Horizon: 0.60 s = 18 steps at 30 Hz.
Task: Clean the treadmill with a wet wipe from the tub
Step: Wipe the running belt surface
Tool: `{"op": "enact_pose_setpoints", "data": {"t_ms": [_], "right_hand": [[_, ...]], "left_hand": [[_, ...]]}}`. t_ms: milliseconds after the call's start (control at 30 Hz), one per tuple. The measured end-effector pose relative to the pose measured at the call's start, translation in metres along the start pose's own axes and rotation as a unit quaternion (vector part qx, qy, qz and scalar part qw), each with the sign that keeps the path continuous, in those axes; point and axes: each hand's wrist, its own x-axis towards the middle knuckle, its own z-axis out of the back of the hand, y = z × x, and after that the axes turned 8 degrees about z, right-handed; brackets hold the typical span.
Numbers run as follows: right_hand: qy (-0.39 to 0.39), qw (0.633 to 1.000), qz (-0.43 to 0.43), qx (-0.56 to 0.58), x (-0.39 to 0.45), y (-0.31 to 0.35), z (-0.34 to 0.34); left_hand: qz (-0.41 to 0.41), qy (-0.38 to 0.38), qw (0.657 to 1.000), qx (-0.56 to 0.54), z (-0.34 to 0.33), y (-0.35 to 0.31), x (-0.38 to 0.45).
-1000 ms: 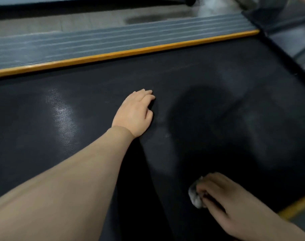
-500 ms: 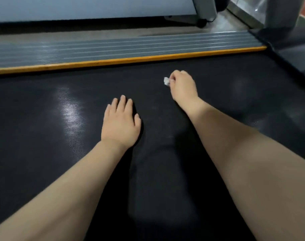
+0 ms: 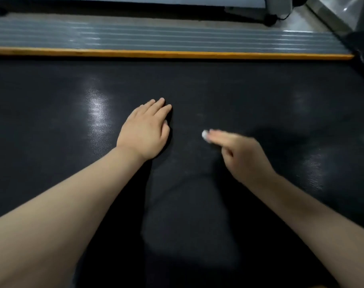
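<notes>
The left hand [image 3: 144,130] lies flat on the black belt [image 3: 260,96], fingers straight and together. The right hand [image 3: 238,151] (blurred) pinches a small white wipe [image 3: 204,134] at its fingertips, low over the belt's middle.

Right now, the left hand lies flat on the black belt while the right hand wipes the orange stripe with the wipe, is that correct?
Not quite: the head view shows the right hand with the wipe on the black belt, well short of the orange stripe. The left hand lies flat as said.
</notes>
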Motion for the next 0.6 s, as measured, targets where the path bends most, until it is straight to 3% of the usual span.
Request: {"op": "enact_pose_setpoints", "data": {"t_ms": [67,200,300,400,467,533,600], "right_hand": [[0.079,0.996,0.035,0.024,-0.066,0.035,0.016],[0.195,0.959,0.197,0.062,-0.142,0.074,0.039],[0.21,0.938,0.27,0.049,-0.101,0.059,0.04],[0.185,0.944,0.271,-0.025,0.008,0.018,0.021],[0.118,0.971,0.187,-0.094,0.088,-0.014,0.007],[0.052,0.989,0.023,-0.139,0.154,-0.042,-0.002],[-0.001,0.979,-0.141,-0.148,0.192,-0.057,-0.013]], "left_hand": [[0.002,-0.01,1.0,-0.008,0.001,-0.001,-0.002],[-0.002,0.034,0.998,-0.056,0.006,0.004,-0.004],[-0.068,0.09,0.992,-0.048,0.016,0.021,-0.008],[-0.127,0.091,0.988,0.012,0.022,0.037,-0.02],[-0.097,0.063,0.993,0.024,0.02,0.04,-0.027],[-0.061,0.026,0.998,0.017,0.017,0.039,-0.029],[-0.039,0.01,0.999,0.02,0.017,0.039,-0.029]]}}
